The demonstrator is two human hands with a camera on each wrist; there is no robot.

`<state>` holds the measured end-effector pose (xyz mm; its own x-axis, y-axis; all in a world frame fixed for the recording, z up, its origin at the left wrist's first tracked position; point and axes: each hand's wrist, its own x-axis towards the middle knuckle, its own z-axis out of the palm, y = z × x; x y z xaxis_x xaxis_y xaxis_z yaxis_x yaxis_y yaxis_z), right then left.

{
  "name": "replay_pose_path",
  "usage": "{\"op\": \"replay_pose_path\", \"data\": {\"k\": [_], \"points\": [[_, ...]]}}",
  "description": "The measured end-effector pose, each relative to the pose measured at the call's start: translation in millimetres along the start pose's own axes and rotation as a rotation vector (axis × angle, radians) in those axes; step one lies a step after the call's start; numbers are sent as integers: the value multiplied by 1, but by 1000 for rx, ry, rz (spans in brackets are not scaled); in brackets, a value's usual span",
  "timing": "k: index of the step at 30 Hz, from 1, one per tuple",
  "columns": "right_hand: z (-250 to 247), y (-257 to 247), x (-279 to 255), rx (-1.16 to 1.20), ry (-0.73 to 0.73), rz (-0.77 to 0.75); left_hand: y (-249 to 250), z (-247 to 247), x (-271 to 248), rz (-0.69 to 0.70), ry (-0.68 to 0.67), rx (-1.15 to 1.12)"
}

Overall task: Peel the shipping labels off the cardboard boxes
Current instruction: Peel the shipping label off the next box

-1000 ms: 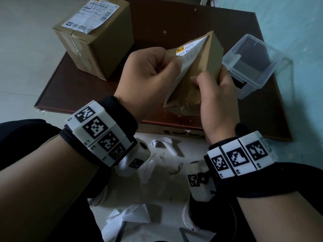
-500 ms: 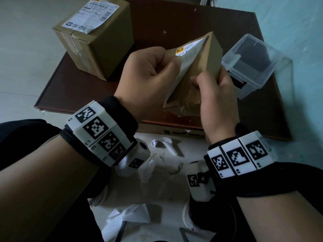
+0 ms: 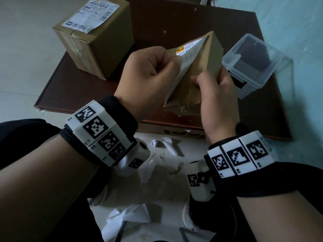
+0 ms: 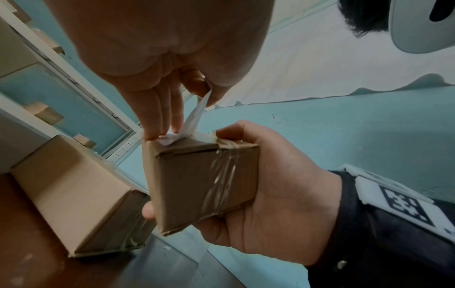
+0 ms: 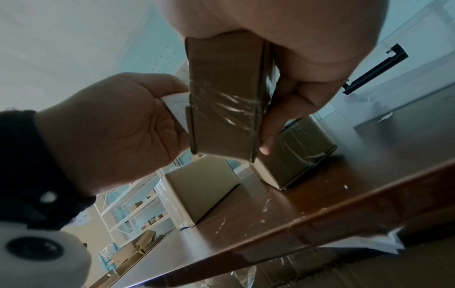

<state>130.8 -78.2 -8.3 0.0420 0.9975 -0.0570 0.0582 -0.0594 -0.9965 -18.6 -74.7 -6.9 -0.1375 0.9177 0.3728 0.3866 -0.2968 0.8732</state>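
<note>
My right hand (image 3: 206, 81) grips a small taped cardboard box (image 3: 201, 67) above the brown board, thumb on the near face, fingers behind. A white shipping label (image 3: 185, 55) is partly peeled off its left face, its upper end still stuck near the top edge. My left hand (image 3: 174, 62) pinches the loose lower part of the label between thumb and fingers. In the left wrist view the label (image 4: 197, 115) stretches from the pinch down to the box (image 4: 197, 185). The right wrist view shows the box (image 5: 221, 97) end-on, tape across it.
A larger cardboard box (image 3: 97, 41) with its own label (image 3: 90, 14) stands at the back left of the brown board (image 3: 174, 20). A clear plastic tub (image 3: 253, 63) lies at the right. Torn paper scraps (image 3: 129, 217) litter the floor near my knees.
</note>
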Motion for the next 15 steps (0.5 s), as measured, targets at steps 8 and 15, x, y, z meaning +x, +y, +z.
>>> {"op": "replay_pose_path", "data": {"k": [8,15], "points": [[-2,0,3,0,13,15,2,-1,0,-4,-3,0],[-2,0,2,6,11,21,2,-1,0,7,-13,-1]]}}
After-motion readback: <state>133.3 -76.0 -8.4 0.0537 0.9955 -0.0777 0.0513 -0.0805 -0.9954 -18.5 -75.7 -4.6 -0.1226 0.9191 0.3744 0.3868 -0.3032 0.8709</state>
